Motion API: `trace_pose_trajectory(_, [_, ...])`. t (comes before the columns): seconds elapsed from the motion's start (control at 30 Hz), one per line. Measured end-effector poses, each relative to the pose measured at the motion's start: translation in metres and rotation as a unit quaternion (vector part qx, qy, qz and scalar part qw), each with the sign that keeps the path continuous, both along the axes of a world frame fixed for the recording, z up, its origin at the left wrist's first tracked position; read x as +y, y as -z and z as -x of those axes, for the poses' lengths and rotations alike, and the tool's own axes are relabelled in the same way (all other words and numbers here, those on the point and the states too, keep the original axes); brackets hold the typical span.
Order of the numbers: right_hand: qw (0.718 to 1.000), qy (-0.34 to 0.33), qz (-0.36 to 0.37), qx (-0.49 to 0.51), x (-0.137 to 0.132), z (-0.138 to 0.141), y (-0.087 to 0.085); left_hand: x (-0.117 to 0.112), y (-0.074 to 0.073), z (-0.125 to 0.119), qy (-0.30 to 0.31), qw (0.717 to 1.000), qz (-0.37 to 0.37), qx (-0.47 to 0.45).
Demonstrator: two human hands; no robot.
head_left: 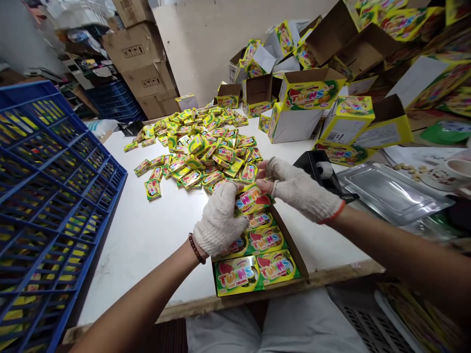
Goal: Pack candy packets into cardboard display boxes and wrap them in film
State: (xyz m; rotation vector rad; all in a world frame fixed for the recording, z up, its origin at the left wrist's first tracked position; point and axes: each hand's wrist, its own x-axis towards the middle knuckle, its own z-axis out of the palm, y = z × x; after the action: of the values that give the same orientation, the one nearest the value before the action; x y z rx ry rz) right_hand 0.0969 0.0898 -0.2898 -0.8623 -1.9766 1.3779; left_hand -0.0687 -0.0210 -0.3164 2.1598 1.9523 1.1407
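My left hand (pixel 220 220) wears a white knit glove and rests over the far end of an open cardboard box (pixel 294 247) of yellow-green candy packets (pixel 253 272) laid in two rows. Its fingers close on a packet (pixel 252 198) held just above the box. My right hand (pixel 294 186), also gloved, pinches the same packet from the right side. A big loose pile of the same packets (pixel 200 147) lies on the white table (pixel 154 230) just beyond both hands.
A blue plastic crate (pixel 47 196) stands at the left, against the table edge. Open yellow cartons (pixel 312 105) pile up at the back right. A black tape dispenser (pixel 322 174) and a clear plastic tray (pixel 390 193) lie to the right. Brown cardboard boxes (pixel 142 63) are stacked behind.
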Motion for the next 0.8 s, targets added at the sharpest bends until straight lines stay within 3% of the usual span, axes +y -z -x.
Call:
trace_pose_trajectory(0.07, [0.997, -0.046, -0.014, -0.053, 0.002, -0.013, -0.003, -0.011, -0.002, -0.007, 0.025, 0.999, 0.024, 0.004])
trace_pose_trajectory(0.17, [0.978, -0.143, 0.134, -0.076, -0.006, -0.028, 0.004, -0.024, 0.003, -0.015, 0.017, 0.999, 0.009, -0.035])
trace_pose_trajectory(0.27, [0.945, -0.187, 0.267, 0.018, -0.028, -0.031, 0.022, -0.029, 0.013, -0.023, -0.019, 0.997, -0.041, -0.070])
trace_pose_trajectory(0.33, [0.941, -0.156, 0.282, 0.102, -0.045, -0.027, 0.033, -0.029, 0.019, -0.027, -0.043, 0.993, -0.063, -0.085])
trace_pose_trajectory(0.47, [0.956, -0.109, 0.210, 0.171, -0.066, -0.020, 0.040, -0.027, 0.024, -0.033, -0.064, 0.989, -0.101, -0.084])
trace_pose_trajectory(0.63, [0.988, -0.076, 0.086, 0.099, -0.051, -0.030, 0.024, -0.034, 0.016, -0.033, -0.004, 0.992, -0.098, -0.084])
trace_pose_trajectory(0.73, [0.986, -0.161, 0.013, -0.030, -0.027, -0.044, 0.004, -0.035, 0.009, -0.011, 0.021, 0.993, -0.086, -0.083])
trace_pose_trajectory(0.8, [0.955, -0.246, -0.036, -0.163, -0.014, -0.047, -0.007, -0.027, 0.009, 0.016, -0.019, 0.994, -0.078, -0.079])
